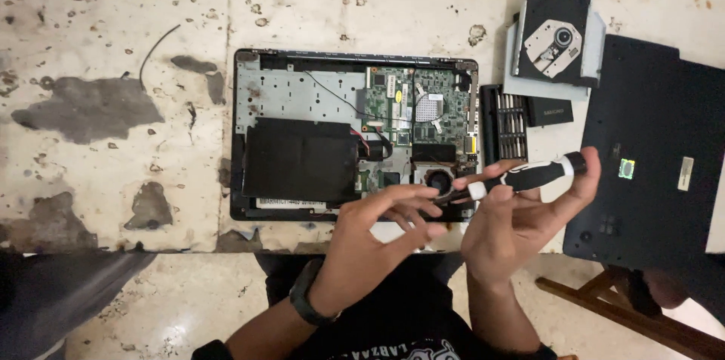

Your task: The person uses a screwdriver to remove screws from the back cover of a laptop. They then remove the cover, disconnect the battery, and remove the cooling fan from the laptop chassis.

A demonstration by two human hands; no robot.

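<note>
Seen from the head: screwdriver point(521, 176) clamped in right hand point(521, 216), left hand point(385, 228) pinching its tip, above opened laptop point(302, 103). Beside: bit case point(510, 126), disc drive point(555, 35), black cover point(657, 156), wooden chair point(627, 315).

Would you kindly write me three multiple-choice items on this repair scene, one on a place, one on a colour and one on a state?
1. Where does the optical drive lie?
A. on the table, beyond the bit case
B. inside the laptop
C. on the floor

2. What colours is the screwdriver?
A. red and yellow
B. black and white
C. all blue

3. In what state is the laptop?
A. closed
B. open, screen lit
C. bottom cover off, board exposed

Answers:
1. A, it rests by the bit case, outside the chassis.
2. B, black handle with white bands, held in the right hand; the left hand pinches its tip.
3. C, circuit board and fan show.
</note>
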